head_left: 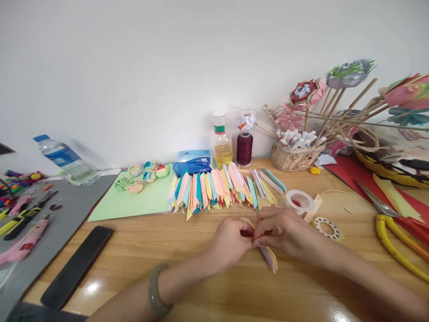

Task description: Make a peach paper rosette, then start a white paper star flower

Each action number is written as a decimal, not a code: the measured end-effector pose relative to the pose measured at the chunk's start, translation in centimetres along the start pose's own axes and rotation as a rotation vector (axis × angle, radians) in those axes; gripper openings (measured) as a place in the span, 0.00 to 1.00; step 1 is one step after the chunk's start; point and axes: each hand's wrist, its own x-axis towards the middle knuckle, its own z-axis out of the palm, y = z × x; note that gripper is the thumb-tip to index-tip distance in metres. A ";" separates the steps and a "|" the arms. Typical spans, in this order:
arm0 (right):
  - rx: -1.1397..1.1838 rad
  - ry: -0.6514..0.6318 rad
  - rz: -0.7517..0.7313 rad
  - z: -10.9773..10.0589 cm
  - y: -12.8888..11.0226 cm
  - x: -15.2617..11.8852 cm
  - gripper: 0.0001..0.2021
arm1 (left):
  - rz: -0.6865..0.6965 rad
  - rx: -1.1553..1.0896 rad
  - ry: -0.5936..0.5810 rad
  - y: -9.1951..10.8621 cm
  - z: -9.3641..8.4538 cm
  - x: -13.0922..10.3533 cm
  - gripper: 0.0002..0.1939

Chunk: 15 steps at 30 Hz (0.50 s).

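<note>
No txt legible for sure. Blue pack [191, 165]: chars [203, 171] near lower RH edge, too blurry. Bottle w/ yellow liquid [223, 153]: green/red label [219, 129], too tiny. Water btl [76, 169]: blue label [60, 154], can't make out.

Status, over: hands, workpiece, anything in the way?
Left hand and right hand pinching folded paper. Lower end sticking out below. Nearby: tape roll, just beyond right hand.

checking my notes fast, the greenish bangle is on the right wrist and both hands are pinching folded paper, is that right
Not quite: the head view shows the greenish bangle on the left wrist. The left hand and right hand are indeed both pinching folded paper.
</note>
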 end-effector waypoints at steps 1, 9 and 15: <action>0.012 0.013 0.008 0.1 0.1 -0.1 0.08 | 0.012 -0.015 0.009 0.1 0.0 0.0 0.10; -0.037 0.305 0.065 1.1 -1.5 -3.0 0.06 | -0.005 -0.087 -0.007 -0.1 0.1 0.0 0.01; 0.086 0.197 0.243 2.9 -1.2 -3.1 0.05 | 0.009 -0.133 0.007 0.1 0.1 0.0 0.02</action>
